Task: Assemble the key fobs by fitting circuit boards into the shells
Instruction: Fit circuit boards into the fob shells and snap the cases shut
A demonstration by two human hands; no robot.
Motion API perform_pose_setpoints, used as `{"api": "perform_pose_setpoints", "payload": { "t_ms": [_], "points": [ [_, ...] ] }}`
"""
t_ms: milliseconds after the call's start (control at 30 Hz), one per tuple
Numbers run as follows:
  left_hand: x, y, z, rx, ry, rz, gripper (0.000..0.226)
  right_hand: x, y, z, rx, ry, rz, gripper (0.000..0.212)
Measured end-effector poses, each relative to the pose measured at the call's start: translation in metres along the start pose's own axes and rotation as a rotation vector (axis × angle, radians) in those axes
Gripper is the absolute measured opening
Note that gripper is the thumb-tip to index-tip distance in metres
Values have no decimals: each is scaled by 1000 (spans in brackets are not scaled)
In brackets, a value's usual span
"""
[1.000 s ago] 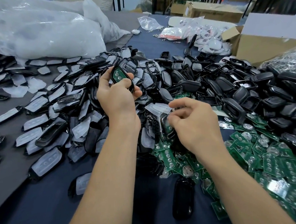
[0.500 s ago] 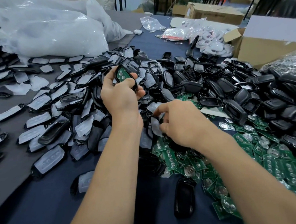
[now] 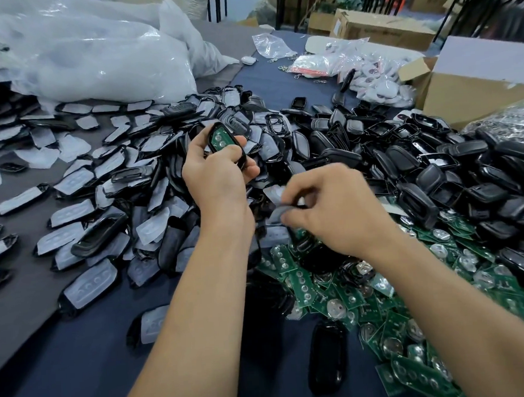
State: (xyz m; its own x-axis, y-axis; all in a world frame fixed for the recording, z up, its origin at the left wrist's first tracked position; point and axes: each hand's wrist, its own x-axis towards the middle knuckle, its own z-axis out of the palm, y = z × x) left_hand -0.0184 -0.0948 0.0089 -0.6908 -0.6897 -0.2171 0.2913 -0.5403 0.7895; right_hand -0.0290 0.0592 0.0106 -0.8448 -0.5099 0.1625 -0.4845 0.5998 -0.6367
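My left hand (image 3: 215, 175) grips a black key fob shell with a green circuit board (image 3: 221, 138) seated in it, held above the pile. My right hand (image 3: 337, 213) pinches a translucent grey button pad (image 3: 281, 212) at the near edge of the pile; its fingertips are blurred. Loose green circuit boards (image 3: 384, 307) lie heaped under and right of my right wrist. Black shell halves (image 3: 437, 169) are piled to the right. Shells fitted with pale button pads (image 3: 80, 206) spread across the left.
Large clear plastic bags (image 3: 92, 55) lie at the back left. An open cardboard box (image 3: 469, 93) stands at the back right, with bagged white parts (image 3: 369, 69) beside it. One glossy black shell (image 3: 327, 357) lies alone on the dark blue tabletop (image 3: 81, 378) near me.
My right hand has moved from the circuit boards up and left, and now pinches a pale button pad. My left hand keeps holding the shell with the board, almost still.
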Motion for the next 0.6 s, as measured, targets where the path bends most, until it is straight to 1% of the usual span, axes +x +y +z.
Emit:
{"api": "perform_pose_setpoints", "payload": {
  "t_ms": [33,100,200,333,400,467,533,600],
  "points": [
    [0,-1,0,11,-21,-7,41,-7,6,-4,172,53,71,13],
    [-2,-5,1,63,-94,-33,39,-23,15,-11,456,120,150,12],
    [-10,-17,8,205,-276,-110,38,-43,25,-15,698,191,205,13],
    [-32,-37,17,449,-546,-200,42,-56,38,-17,882,279,291,9],
    [-41,-43,21,480,-621,-248,46,-58,41,-18,974,327,300,9],
    [-46,-46,23,440,-691,-286,47,-60,41,-18,1002,352,284,6],
    [-49,-45,25,442,-758,-278,31,-59,43,-20,975,383,284,5],
    [-49,-46,25,530,-762,-215,16,-58,48,-21,902,408,294,6]
  ]
}}
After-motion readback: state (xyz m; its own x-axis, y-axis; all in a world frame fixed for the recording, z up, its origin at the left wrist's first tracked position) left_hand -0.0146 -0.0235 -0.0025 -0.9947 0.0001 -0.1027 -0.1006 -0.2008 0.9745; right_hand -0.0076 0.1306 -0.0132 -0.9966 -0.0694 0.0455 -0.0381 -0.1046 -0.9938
